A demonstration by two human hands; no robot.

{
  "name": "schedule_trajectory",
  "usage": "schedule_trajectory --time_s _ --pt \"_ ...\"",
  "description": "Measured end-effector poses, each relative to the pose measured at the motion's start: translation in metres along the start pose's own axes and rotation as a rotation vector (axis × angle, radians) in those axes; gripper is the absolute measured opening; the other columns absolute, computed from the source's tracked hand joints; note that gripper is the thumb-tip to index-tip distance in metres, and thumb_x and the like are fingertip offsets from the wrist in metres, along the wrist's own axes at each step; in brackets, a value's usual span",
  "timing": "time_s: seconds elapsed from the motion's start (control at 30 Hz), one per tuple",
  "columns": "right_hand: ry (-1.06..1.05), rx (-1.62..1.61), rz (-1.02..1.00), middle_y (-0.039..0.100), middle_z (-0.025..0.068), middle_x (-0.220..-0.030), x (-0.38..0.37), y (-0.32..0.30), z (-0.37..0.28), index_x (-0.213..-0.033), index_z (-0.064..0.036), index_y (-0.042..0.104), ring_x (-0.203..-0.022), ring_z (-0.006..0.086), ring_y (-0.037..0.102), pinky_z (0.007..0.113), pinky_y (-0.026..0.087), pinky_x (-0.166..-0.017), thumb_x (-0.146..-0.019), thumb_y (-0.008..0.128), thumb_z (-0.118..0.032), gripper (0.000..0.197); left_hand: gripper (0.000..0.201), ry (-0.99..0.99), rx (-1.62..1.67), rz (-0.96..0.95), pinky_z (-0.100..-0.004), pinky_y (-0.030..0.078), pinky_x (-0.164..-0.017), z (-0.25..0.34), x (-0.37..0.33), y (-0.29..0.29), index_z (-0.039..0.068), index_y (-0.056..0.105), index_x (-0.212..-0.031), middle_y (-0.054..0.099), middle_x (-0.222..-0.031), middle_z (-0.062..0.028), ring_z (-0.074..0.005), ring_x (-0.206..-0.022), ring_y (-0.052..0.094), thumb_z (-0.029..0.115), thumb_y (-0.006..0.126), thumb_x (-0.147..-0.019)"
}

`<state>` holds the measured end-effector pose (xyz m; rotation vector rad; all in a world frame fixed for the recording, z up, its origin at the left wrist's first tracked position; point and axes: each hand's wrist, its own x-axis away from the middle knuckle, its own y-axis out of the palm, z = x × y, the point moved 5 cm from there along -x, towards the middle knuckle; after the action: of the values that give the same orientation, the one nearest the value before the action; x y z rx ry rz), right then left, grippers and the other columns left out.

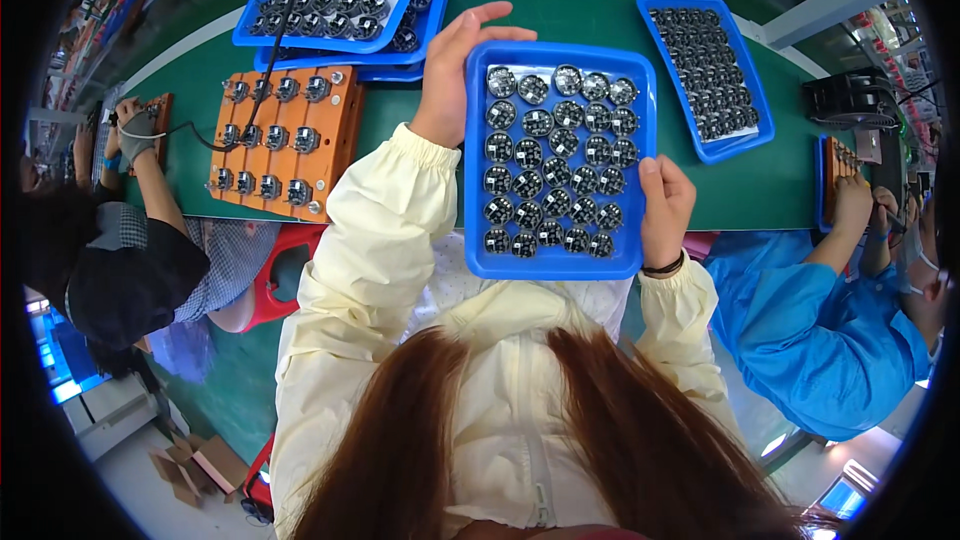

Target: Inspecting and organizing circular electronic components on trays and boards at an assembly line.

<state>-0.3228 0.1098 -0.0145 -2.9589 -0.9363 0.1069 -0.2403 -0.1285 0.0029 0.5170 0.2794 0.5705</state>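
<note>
In both hands I have a blue plastic tray (560, 267), which overlaps the near edge of the table. Rows of small round black electronic parts (555, 172) lie in it on a pale liner. My left hand (452, 70) is against the tray's upper left corner, its fingers stretched past the far rim and partly hidden by the tray. On the right side, my right hand (666, 210) grips the rim, thumb on top and the other fingers mostly underneath.
On the green table (590, 15), an orange fixture (283, 145) holding several parts stands at left, with a black cable across it. Stacked blue trays (345, 43) of parts lie behind it. Another filled blue tray (755, 140) lies at right. Co-workers sit on both sides.
</note>
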Motion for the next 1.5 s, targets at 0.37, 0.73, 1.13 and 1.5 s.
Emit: schedule_trajectory --time_s 0.37,0.73,1.13,1.5 --pt "0.028 -0.054 -0.051 0.046 -0.0070 -0.065 -0.010 0.000 -0.013 -0.069 -0.0042 0.049 -0.059 0.0000 0.035 0.018 0.027 -0.051 -0.090 0.050 -0.018 0.025 0.049 -0.538 0.453 -0.058 -0.0393 0.048 -0.084 -0.021 0.013 0.015 0.000 0.045 -0.119 0.057 -0.110 -0.0158 -0.0254 -0.097 0.058 0.040 0.044 -0.090" --pt "-0.478 0.707 0.065 0.048 0.0152 -0.053 -0.092 0.034 -0.092 -0.073 0.0038 0.058 -0.044 0.0218 0.046 0.032 0.034 -0.045 -0.087 0.052 -0.023 0.031 0.045 -0.507 0.354 -0.049 -0.0411 0.049 -0.083 -0.029 0.008 0.001 0.004 0.049 -0.114 0.057 -0.109 -0.0166 -0.0276 -0.097 0.058 0.042 0.040 -0.091" --pt "-0.134 0.376 -0.336 0.064 0.0110 -0.074 -0.135 0.039 -0.047 -0.082 0.0063 0.063 -0.071 0.0146 0.060 0.025 0.045 -0.069 -0.094 0.041 -0.027 0.042 0.044 -0.474 0.241 0.072 -0.0343 0.050 -0.079 -0.022 0.005 0.009 -0.003 0.052 -0.107 0.060 -0.099 -0.0161 -0.0219 -0.087 0.061 0.036 0.038 -0.093" --pt "0.063 0.077 -0.299 0.064 0.0139 -0.076 -0.132 0.040 -0.044 -0.081 0.0057 0.062 -0.069 0.0152 0.060 0.025 0.047 -0.067 -0.094 0.039 -0.034 0.048 0.048 -0.467 0.270 0.109 -0.0350 0.050 -0.080 -0.022 0.006 0.008 -0.005 0.052 -0.108 0.061 -0.100 -0.0177 -0.0233 -0.089 0.061 0.038 0.040 -0.092"
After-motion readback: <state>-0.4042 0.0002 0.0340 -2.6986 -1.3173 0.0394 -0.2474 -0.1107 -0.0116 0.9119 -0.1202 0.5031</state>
